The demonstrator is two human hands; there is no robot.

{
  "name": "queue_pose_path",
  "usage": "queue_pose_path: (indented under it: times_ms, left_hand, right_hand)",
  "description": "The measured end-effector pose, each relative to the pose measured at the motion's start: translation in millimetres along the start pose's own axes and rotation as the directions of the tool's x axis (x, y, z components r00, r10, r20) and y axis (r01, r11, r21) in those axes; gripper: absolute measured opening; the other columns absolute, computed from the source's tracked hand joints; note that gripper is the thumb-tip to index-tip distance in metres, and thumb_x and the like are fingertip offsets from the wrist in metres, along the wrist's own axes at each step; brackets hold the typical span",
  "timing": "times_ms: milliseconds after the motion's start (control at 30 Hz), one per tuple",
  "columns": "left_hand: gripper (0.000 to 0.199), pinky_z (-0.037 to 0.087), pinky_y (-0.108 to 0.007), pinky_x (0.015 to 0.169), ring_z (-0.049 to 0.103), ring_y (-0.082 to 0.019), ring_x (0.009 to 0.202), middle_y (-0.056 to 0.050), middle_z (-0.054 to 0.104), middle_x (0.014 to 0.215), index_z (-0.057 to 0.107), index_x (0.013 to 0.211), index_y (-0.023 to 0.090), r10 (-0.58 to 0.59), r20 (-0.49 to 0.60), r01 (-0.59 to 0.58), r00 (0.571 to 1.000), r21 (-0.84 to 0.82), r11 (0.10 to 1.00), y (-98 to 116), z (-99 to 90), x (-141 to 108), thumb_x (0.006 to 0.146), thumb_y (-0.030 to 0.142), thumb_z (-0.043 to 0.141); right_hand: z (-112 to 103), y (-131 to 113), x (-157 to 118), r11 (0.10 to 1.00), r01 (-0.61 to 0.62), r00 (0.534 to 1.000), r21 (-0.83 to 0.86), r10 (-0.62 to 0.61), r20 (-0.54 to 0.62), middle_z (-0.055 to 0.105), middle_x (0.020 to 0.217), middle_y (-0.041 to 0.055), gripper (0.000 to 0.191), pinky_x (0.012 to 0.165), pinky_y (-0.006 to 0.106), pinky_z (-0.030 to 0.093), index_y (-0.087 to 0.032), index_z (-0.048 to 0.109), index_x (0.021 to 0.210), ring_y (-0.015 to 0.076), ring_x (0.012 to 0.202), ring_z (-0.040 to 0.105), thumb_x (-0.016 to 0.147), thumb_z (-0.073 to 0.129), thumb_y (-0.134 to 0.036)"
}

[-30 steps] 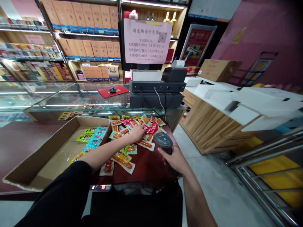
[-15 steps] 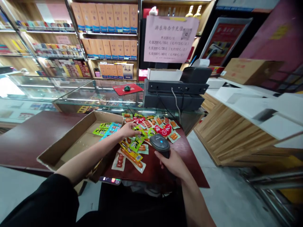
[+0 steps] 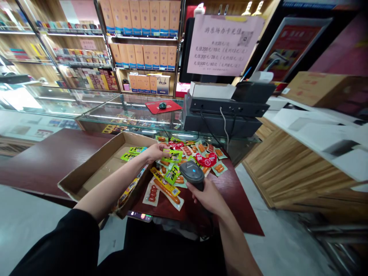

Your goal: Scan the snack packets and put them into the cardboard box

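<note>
My left hand (image 3: 156,152) is closed on a green snack packet (image 3: 172,155), held over a pile of small packaged snacks. In my right hand (image 3: 208,194) is a dark barcode scanner (image 3: 192,172), its head pointing toward the pile and a small blue light showing on top. Below the held packet lies another green packet (image 3: 172,174). A yellow-labelled sausage pack (image 3: 166,186) and a clear pack of red sausages (image 3: 152,193) lie nearest to me. Red packs (image 3: 206,159) sit farther right. My left forearm crosses a cardboard box (image 3: 94,174) with green packets (image 3: 132,153) inside.
A phone (image 3: 139,216) lies at the front edge of the brown table (image 3: 227,203). Beyond it stands a glass counter (image 3: 132,111) with a black mouse on a red mat (image 3: 172,108). A cash drawer and printer (image 3: 254,92) stand behind the pile, with cables hanging down.
My left hand has raised the green packet off the pile and holds it flatter. The blue packet seen in the box earlier no longer shows. The whole view has shifted slightly.
</note>
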State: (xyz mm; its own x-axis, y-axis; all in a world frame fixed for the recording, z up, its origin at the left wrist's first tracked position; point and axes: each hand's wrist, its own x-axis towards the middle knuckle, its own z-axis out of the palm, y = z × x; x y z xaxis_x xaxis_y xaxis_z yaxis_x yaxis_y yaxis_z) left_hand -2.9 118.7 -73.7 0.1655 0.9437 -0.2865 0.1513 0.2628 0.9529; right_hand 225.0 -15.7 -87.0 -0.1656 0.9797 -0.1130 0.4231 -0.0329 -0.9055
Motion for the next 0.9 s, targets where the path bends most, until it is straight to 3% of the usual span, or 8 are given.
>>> queue_pose_path:
  times_ms: [333, 467, 633, 800, 900]
  left_hand:
    - [0.049, 0.041, -0.018, 0.048, 0.059, -0.008, 0.054, 0.002, 0.064, 0.065, 0.062, 0.078, 0.013, -0.033, 0.080, 0.034, 0.996, -0.010, 0.999, -1, 2.4, 1, 0.040, 0.026, 0.090]
    - [0.050, 0.039, -0.017, 0.045, 0.058, -0.008, 0.052, 0.002, 0.064, 0.064, 0.061, 0.078, 0.013, -0.026, 0.116, 0.027, 0.993, -0.008, 1.000, -3, 2.7, 2, 0.040, 0.026, 0.091]
    - [0.051, 0.036, -0.017, 0.042, 0.053, -0.006, 0.048, 0.004, 0.062, 0.061, 0.063, 0.080, 0.013, -0.016, 0.105, 0.015, 0.994, 0.007, 1.000, -1, 3.2, 1, 0.041, 0.029, 0.090]
    - [0.051, 0.043, -0.018, 0.051, 0.060, -0.009, 0.058, 0.001, 0.067, 0.068, 0.066, 0.083, 0.012, -0.021, 0.107, 0.023, 0.994, -0.015, 1.000, 7, -0.4, 2, 0.041, 0.027, 0.091]
    - [0.048, 0.047, -0.020, 0.056, 0.063, -0.011, 0.062, -0.001, 0.068, 0.071, 0.067, 0.082, 0.012, -0.032, 0.083, 0.036, 0.996, -0.040, 0.999, 15, -11.8, 4, 0.040, 0.023, 0.091]
  right_hand:
    - [-1, 2, -3, 1.000, 0.025, 1.000, 0.008, -0.025, 0.010, 0.060, 0.053, -0.0015, 0.031, 0.042, 0.025, 0.044, -0.020, 0.057, 0.085, 0.0153, 0.042, 0.057, 0.081, 0.060, -0.051]
    - [-2, 2, -5, 0.999, 0.041, 0.999, -0.001, -0.041, 0.013, 0.060, 0.053, -0.0016, 0.031, 0.043, 0.025, 0.044, -0.019, 0.057, 0.085, 0.0149, 0.042, 0.057, 0.082, 0.060, -0.050]
    - [-3, 2, -8, 1.000, 0.021, 1.000, -0.013, -0.022, -0.012, 0.060, 0.053, -0.0021, 0.032, 0.042, 0.024, 0.044, -0.019, 0.057, 0.090, 0.0145, 0.041, 0.057, 0.082, 0.060, -0.050]
    - [-4, 4, -5, 1.000, 0.001, 1.000, -0.001, -0.001, -0.016, 0.060, 0.054, -0.0028, 0.035, 0.042, 0.024, 0.044, -0.018, 0.055, 0.091, 0.0143, 0.043, 0.058, 0.080, 0.060, -0.051]
    - [-4, 3, 0, 1.000, 0.004, 1.000, -0.005, -0.004, 0.002, 0.060, 0.055, -0.0029, 0.034, 0.043, 0.025, 0.046, -0.018, 0.055, 0.091, 0.0143, 0.043, 0.058, 0.079, 0.062, -0.050]
